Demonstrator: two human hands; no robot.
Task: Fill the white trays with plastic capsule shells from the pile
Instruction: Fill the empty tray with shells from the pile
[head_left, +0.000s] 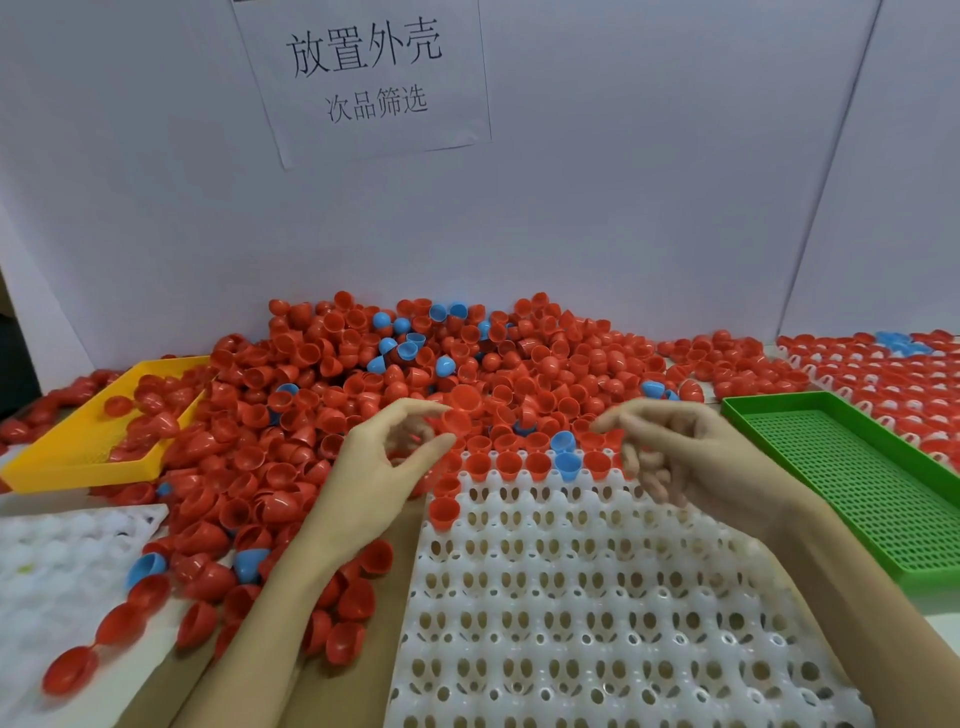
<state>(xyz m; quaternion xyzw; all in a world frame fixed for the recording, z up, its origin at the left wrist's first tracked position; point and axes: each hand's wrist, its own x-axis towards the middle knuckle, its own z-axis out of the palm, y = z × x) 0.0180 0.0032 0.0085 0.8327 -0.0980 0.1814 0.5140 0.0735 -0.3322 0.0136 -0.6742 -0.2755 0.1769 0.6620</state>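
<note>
A big pile of red capsule shells, with a few blue ones mixed in, lies against the back wall. In front of it lies a white tray with many sockets. Its far row holds red shells and a blue shell, and two red shells stand down its left edge. My left hand hovers at the tray's far left corner and pinches a red shell between thumb and index finger. My right hand hangs over the far row with curled, blurred fingers; whether it holds a shell is unclear.
A yellow tray with red shells sits at the left, and a second white tray lies in front of it. An empty green perforated tray lies at the right, with shell-filled trays behind it. Loose shells scatter over the brown table.
</note>
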